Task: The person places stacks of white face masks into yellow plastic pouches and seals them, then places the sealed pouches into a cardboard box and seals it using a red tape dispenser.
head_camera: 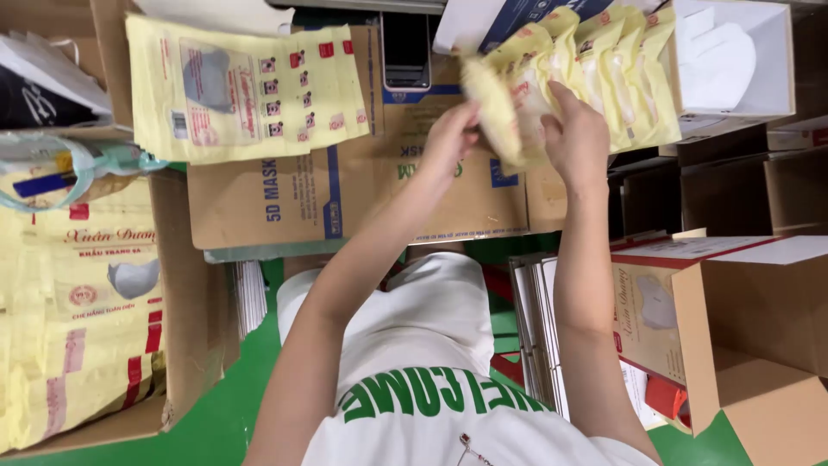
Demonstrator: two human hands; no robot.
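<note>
Yellow packets fill both hands: the left hand point(448, 129) and the right hand point(576, 138) close on a blurred yellow mask packet point(509, 112), each grip pinching one side of it at the far centre of the scene, just above the flattened cardboard sheet point(345, 198) that covers the bench. The packet sits at the near-left end of a fanned row of like packets point(612, 69) that leans toward a white box point(733, 60) at the far right. I judge the step to be gathering or squaring this row — the next move would call for a firm two-sided pinch so the slippery packets do not slide apart. A phone point(405, 47) lies just beyond the hands. A spread yellow packet point(246, 86) lies far left, a carton of more packets point(78, 311) near left, and an open brown box point(750, 345) near right — close beside the right forearm.
</note>
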